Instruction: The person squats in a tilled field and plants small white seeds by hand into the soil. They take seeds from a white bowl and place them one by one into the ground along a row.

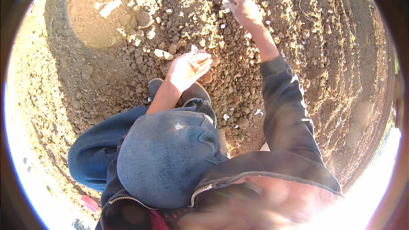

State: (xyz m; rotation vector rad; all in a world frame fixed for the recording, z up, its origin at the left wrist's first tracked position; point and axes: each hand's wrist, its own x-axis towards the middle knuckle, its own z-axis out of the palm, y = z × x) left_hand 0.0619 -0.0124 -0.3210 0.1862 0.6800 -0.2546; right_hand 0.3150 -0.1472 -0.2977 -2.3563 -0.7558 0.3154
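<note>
My right hand (pixel 246 10) reaches far forward over the tilled soil. Its thumb and fingers pinch a small whitish piece (pixel 226 2) that looks like a garlic clove. Just below that hand, a single white clove-like piece (pixel 222 26) lies on the soil. My left hand (pixel 187 70) is nearer my body, palm turned up above my shoes, fingers half curled. Small pale pieces rest in it, and a white papery flake (pixel 194 49) sticks up past the fingers. How many pieces it holds is hidden by glare and the fingers.
Crumbly brown soil (pixel 236 86) with shallow furrows (pixel 319 38) stretches ahead and right. Large clods (pixel 163 54) lie left of my left hand. White papery scraps (pixel 226 117) dot the ground beside my shoe (pixel 198 95). A pink object (pixel 89 203) lies at lower left.
</note>
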